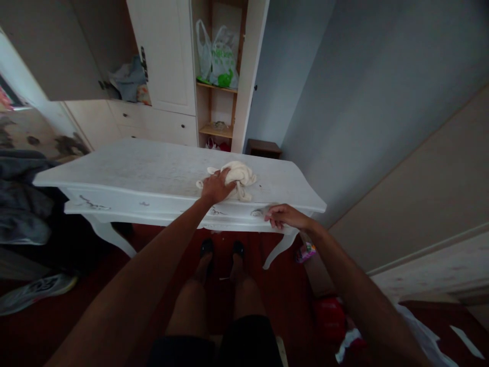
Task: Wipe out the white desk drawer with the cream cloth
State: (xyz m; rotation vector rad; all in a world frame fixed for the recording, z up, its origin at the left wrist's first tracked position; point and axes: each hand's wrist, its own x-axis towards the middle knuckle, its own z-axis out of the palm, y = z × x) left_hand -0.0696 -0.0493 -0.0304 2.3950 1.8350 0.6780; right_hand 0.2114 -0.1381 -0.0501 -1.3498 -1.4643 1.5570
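Observation:
A white table [153, 163] with curved legs and carved drawer fronts stands before me. On its top, near the front edge, lies a crumpled cream cloth [241, 176]. My left hand [218, 187] rests on the left part of this cloth, its fingers wrapped against the fabric. My right hand [284, 216] is at the table's front, right of the cloth, with its fingers curled beside the carved ornament [260, 211] of the drawer front. Whether its fingertips hold anything is too small to make out.
Behind the table stands a cream wardrobe [171, 66] with open doors and plastic bags [223, 63] on a shelf. Dark clothes [23, 199] are heaped at the left. A pink package [305, 252] lies near the right table leg.

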